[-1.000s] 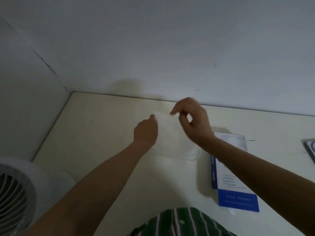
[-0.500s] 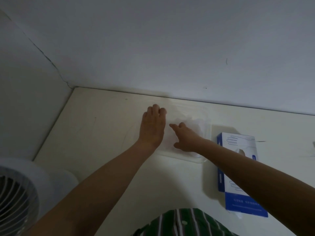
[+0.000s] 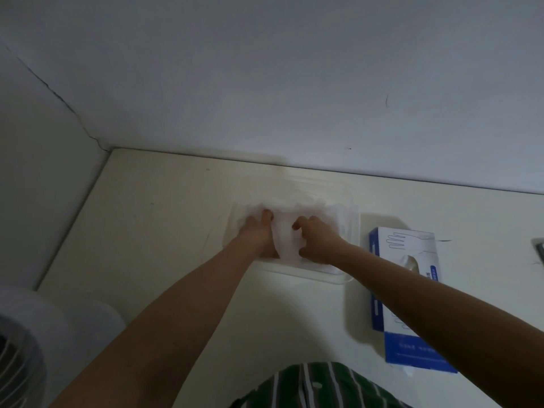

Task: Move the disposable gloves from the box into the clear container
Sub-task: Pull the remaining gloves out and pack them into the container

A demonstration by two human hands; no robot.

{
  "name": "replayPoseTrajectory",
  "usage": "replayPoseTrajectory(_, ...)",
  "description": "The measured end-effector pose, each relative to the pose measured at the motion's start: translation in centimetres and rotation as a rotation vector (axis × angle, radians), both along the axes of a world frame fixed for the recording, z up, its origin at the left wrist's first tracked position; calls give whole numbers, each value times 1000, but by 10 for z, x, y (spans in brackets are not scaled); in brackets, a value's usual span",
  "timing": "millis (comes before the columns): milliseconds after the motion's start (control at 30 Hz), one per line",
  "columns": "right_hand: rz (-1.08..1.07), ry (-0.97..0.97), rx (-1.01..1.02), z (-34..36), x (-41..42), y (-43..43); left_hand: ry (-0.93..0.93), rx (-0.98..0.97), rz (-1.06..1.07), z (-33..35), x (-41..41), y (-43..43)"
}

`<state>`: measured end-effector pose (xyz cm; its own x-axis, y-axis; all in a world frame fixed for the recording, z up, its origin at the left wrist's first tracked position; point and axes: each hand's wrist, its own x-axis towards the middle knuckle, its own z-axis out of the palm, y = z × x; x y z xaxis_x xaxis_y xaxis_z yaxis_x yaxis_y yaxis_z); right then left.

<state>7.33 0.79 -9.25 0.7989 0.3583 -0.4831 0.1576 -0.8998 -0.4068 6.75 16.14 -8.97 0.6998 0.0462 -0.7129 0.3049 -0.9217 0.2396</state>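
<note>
disposable gloves point(image 3: 290, 245): thin, whitish and translucent, crumpled in a loose heap inside the clear container, under and between both hands; one fold lapped over the inner edge of the left hand.
clear container point(image 3: 351, 231): shallow and rectangular with rounded corners, flat on the surface close to the wall; near rim showing just below the wrists; side walls hard to make out against the pale top.
left hand point(image 3: 257, 235): palm down, fingers straight and close together, pointing toward the wall, pressed flat onto the left part of the heap.
right hand point(image 3: 316, 241): palm down over the right part of the heap, fingers point(image 3: 297, 224) bent at the knuckles, tips dug into the gloves; pinching or only pushing, cannot tell.
glove box point(image 3: 418, 353): blue and white carton printed with glove outlines, lying flat just right of the container, a narrow gap between them; oval opening in the top face, a bit of clear film showing in it; middle crossed by the right forearm.
surface point(image 3: 153, 231): cream, smooth, meeting the wall along its far and left edges.
wall point(image 3: 294, 83): pale grey, a thin crack running down toward the left corner.
fan point(image 3: 26, 348): white, with a slatted grille, cut off at the lower left corner.
striped shirt point(image 3: 323, 387): green with pale stripes, at the bottom edge.
dark object point(image 3: 539, 250): on the surface at the right edge, mostly cut off, kind not clear.
</note>
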Motion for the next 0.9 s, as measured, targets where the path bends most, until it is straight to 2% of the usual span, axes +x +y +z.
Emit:
replayPoseTrajectory(100,48,67,-167,-8,0,0,2,-36,61,-5,0,-1)
replayPoseTrajectory(233,67,82,-223,-12,-2,2,23,-89,168,-3,2,-2)
replayPoseTrajectory(367,101,125,-213,1,0,3,30,35,-40,4,2,-1)
replayPoseTrajectory(433,101,68,-117,16,-1,0,-130,126,-78,10,1,0)
replayPoseTrajectory(567,41,-215,224,55,-7,-19,-559,182,11,31,-3,-18)
replayPoseTrajectory(633,-23,-322,330,71,-9,-38,-705,134,14,45,-5,-35)
replayPoseTrajectory(700,-105,-400,341,79,-12,-66,-796,59,2,59,-9,-59)
replayPoseTrajectory(800,-224,-403,252,74,-21,-112,-842,-132,-40,73,-18,-99)
replayPoseTrajectory(900,-283,-308,93,58,-39,-153,-793,-305,-167,79,-34,-143)
